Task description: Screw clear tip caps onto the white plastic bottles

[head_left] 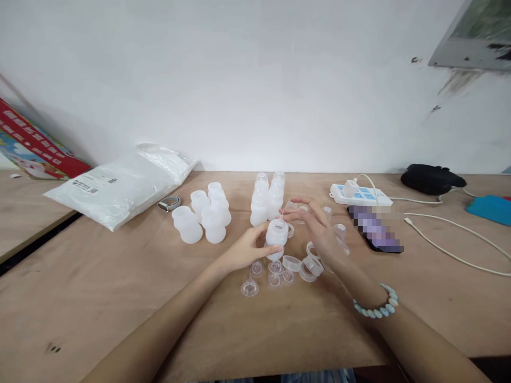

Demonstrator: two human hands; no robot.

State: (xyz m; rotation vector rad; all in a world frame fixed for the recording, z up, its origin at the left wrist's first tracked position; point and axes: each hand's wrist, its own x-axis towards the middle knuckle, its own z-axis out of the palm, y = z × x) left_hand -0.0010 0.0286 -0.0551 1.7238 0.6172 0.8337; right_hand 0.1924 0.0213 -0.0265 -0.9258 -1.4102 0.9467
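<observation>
My left hand (255,248) is wrapped round a small white baby bottle (277,233) that stands upright, with a clear teat (280,219) at its top. Beside the bottle's top is my right hand (313,221), its fingers stretched out and apart, the fingertips close to or touching the teat. Just in front of the bottle lie several loose clear teats (249,288). Clear collar rings (309,268) are scattered below my right hand, which partly hides some clear caps (339,231).
Several open white bottles (189,226) stand to the left. Behind are capped bottles (262,198) in two rows. A plastic mailing bag (123,183), a watch-like band (169,202), a power strip (361,195), a phone (375,229), a white cable (455,250) and a black case (433,179) surround them.
</observation>
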